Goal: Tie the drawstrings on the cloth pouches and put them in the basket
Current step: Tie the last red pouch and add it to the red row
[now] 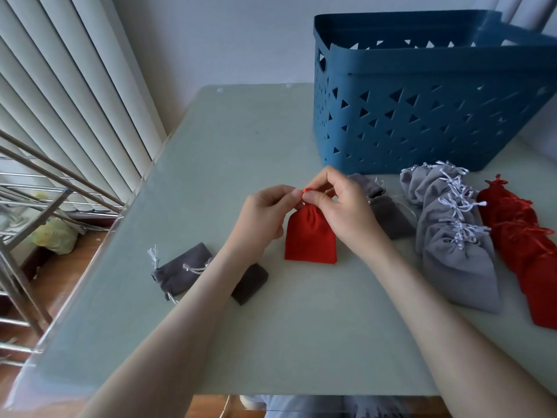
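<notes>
Our left hand (265, 218) and right hand (340, 212) both pinch the red drawstring (305, 190) at the gathered neck of the red pouch (310, 239), which lies flat at the centre of the pale green table (241, 146). The blue basket (422, 116) stands at 1 o'clock, and grey pouches (452, 236) lie at 3 o'clock. The table surface runs toward 11 o'clock, to its edge beside the white blinds (75, 86).

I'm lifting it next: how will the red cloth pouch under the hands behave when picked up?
Probably floppy: the red cloth pouch lies flat, its neck gathered in folds. Likely light, since it looks empty. Unlikely to roll.
</notes>
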Tool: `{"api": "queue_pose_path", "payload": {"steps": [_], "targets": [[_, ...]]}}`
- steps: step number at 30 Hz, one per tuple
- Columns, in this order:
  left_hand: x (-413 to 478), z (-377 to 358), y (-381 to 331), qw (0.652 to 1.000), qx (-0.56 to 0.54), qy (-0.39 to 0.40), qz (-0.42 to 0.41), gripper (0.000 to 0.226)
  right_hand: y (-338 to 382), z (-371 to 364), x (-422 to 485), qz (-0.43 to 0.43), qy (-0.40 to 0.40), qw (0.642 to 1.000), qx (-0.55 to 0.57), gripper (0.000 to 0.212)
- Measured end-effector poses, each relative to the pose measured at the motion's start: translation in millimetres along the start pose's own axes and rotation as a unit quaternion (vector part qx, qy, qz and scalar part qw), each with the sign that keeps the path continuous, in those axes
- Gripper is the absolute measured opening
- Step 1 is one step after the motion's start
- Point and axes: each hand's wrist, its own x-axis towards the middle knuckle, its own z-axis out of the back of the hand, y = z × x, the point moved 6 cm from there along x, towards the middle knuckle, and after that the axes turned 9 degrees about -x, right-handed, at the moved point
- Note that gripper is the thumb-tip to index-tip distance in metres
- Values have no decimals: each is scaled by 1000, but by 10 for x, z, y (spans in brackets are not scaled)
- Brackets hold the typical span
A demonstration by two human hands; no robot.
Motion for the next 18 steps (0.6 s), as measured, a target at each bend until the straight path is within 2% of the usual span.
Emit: {"api": "queue_pose_path", "payload": {"steps": [4, 8, 10, 14, 18], "targets": [[-9, -47, 11, 999, 34, 32, -14, 16, -38, 35, 11, -13, -11, 1000, -9, 17], [30, -59, 92, 999, -9, 41, 20, 24, -82, -56, 5, -58, 22, 997, 36, 18], [37, -56, 89, 999, -26, 33, 17, 27, -69, -99, 12, -57, 57, 995, 57, 11], [68, 38, 86, 997, -70, -18, -4, 31, -148, -174, -16, -97, 133, 984, 66, 28], [55, 29, 28, 996, -74, -16, -37, 20, -193, -254, -48, -121, 190, 972, 65, 23]]}}
